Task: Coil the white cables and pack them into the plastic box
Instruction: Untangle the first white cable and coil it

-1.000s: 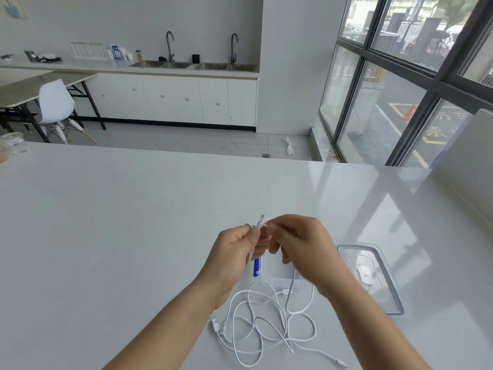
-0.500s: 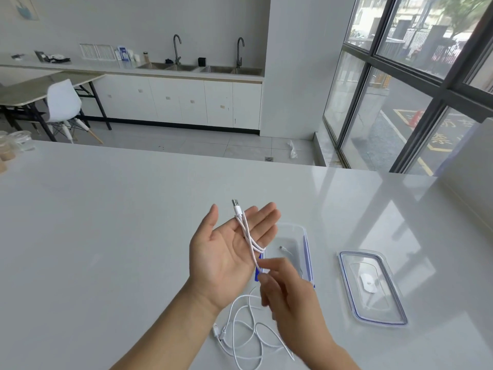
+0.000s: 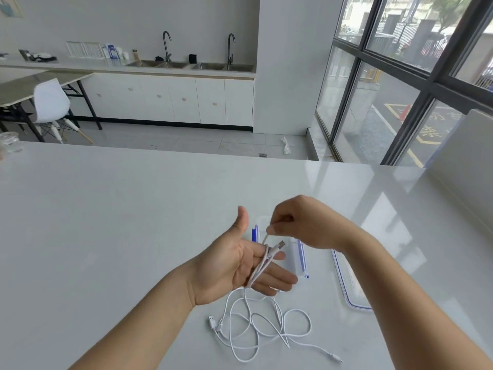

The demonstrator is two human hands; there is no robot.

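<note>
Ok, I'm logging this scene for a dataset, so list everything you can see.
table: one, white, fills foreground
plastic box: one, clear with blue clips, mid-table, partly hidden
lid: one, clear with blue rim, right of box
loose cables: count unclear, white, tangled on table
coiled cable: one, white, round left fingers
jar: one, clear, table's far left
chair: one, white, background left
taps: two, dark, over background sinks
left grip: one bare hand, fingers straight, palm showing
right grip: one bare hand, pinching coiled cable
</note>
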